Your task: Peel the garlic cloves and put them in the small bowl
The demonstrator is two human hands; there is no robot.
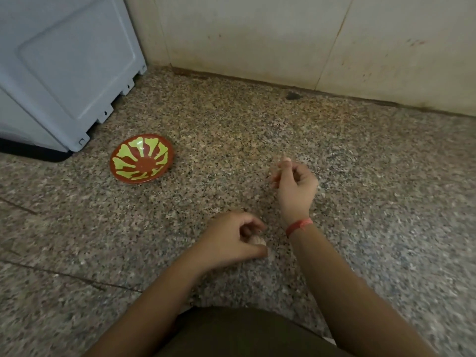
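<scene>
the peeling step looks to be in hand: the small bowl (pixel 142 157) holds no cloves yet. the left hand (pixel 229 239) is curled, its thumb and fingers closed round a pale lump of garlic (pixel 257 240), low over the speckled stone worktop (pixel 360 202); whether it rests on the stone i cannot tell. the right hand (pixel 295 185) sits at 1 o'clock from the left one and apart from it. its fingers are bent in, and thumb and forefinger pinch a small pale scrap (pixel 286 160). blur hides whether that scrap is a clove or a shred of skin.

if it is a clove, the next move calls for a fine nail pinch to strip the skin. after that comes a reach to the bowl, at 10 o'clock from the hands and well apart. if it is skin, it wants dropping aside, away from the bowl.

a grey appliance (pixel 64 73) stands at 10 o'clock, just behind the bowl, and a tiled wall (pixel 283 34) runs along 12 o'clock. a red thread (pixel 298 224) circles the right wrist. i see nothing in the path between hands and bowl.
</scene>
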